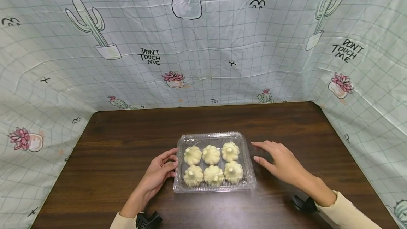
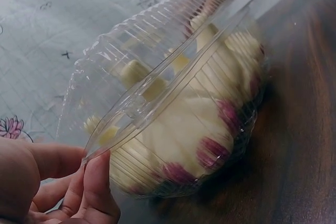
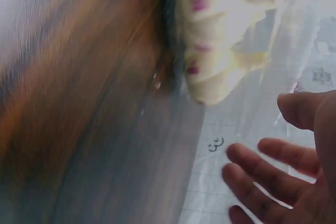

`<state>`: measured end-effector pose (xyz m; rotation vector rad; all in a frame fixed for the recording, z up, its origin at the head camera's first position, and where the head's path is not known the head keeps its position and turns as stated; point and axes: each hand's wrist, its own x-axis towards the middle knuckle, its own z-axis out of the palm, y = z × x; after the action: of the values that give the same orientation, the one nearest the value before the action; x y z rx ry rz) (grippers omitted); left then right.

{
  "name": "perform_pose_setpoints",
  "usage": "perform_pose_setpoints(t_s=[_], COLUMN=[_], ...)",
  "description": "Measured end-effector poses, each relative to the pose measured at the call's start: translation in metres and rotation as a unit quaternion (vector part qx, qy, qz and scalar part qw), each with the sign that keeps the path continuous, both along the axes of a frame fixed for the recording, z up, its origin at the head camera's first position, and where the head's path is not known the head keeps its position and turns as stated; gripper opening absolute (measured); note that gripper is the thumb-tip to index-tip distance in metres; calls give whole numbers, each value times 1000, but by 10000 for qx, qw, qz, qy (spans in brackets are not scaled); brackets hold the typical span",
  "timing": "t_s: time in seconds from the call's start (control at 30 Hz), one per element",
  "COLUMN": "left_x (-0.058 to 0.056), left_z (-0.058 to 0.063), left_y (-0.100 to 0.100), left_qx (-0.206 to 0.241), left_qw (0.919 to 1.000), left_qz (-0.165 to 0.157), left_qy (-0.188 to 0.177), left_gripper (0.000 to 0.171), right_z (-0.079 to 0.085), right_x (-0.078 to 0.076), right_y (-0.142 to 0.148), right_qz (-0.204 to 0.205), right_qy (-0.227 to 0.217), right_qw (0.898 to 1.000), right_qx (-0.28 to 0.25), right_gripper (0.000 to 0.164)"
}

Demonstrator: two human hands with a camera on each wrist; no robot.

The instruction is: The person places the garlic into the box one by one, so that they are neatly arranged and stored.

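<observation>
A clear plastic clamshell container (image 1: pixel 214 188) stands on the table, its lid down over several pale bulbs that look like garlic (image 1: pixel 211 155). Purple patches mark the undersides of the garlic bulbs (image 2: pixel 178 129) in the left wrist view. At the container's left side my left hand (image 1: pixel 161 169) pinches the edge of the rim between thumb and finger. To the right, my right hand (image 1: pixel 279 162) is held apart from the container, fingers spread and holding nothing. The right wrist view shows that hand (image 3: pixel 278 182) beside the blurred garlic bulbs.
The dark wooden table (image 1: pixel 127 133) extends around the container on all sides. A pale gridded cloth (image 1: pixel 210 45) printed with cacti hangs behind the table and along both sides. Each wrist wears a black device, such as the one on the left wrist (image 1: pixel 148 220).
</observation>
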<state>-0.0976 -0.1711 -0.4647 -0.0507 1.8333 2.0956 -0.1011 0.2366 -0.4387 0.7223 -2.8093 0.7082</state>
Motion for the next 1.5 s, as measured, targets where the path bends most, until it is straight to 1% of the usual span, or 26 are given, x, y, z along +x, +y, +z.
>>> perform_pose_setpoints(t_s=[0.1, 0.2, 0.4, 0.47, 0.53, 0.63, 0.73, 0.8, 0.9, 1.1, 1.23, 1.37, 1.5], left_x=[-2, -4, -9, -11, -13, -15, -17, -18, -20, -22, -23, -24, -25], left_z=[0, 0, -1, -2, -2, -2, -2, -2, -2, -1, -1, -1, -1], left_y=[2, 3, 5, 5, 5, 6, 6, 6, 7, 8, 8, 8, 8], left_qx=[19, 27, 80, 80, 67, 56, 73, 82, 72, 46, 30, 18, 8], left_qw=[10000, 10000, 9999, 9998, 9998, 9998, 9997, 9997, 9997, 9996, 9996, 9996, 9996], left_qz=[60, 91, 122, 138, 156, 200, 235, 241, 238, 261, 247, 248, 251], left_qy=[7, 10, 75, 83, 84, 72, 64, 70, 83, 90, 122, 99, 101], left_gripper=[58, 57, 57, 57, 57, 56, 56, 56, 56, 56, 56, 55, 55], right_z=[3, 4, 4, 2, 1, -2, -4, -5, -7, -12, -15, -18, -19], right_x=[6, 9, 11, 11, 12, 11, 9, 8, 7, 4, 3, 2, 1], right_y=[2, 4, 7, 8, 9, 9, 8, 7, 4, -1, -4, -7, -9], right_qz=[-38, 32, 333, 455, 576, 763, 876, 910, 946, 1058, 992, 799, 728], right_qy=[-647, -1155, -1797, -1993, -2244, -2772, -3409, -3745, -4104, -4602, -4843, -5047, -5182], right_qw=[9976, 9923, 9800, 9747, 9672, 9484, 9211, 9039, 8827, 8463, 8274, 8138, 8024], right_qx=[-236, -453, -785, -901, -1041, -1333, -1666, -1857, -2084, -2466, -2666, -2767, -2871], right_gripper=[47, 47, 45, 43, 41, 41, 43, 43, 41, 34, 35, 35, 34])
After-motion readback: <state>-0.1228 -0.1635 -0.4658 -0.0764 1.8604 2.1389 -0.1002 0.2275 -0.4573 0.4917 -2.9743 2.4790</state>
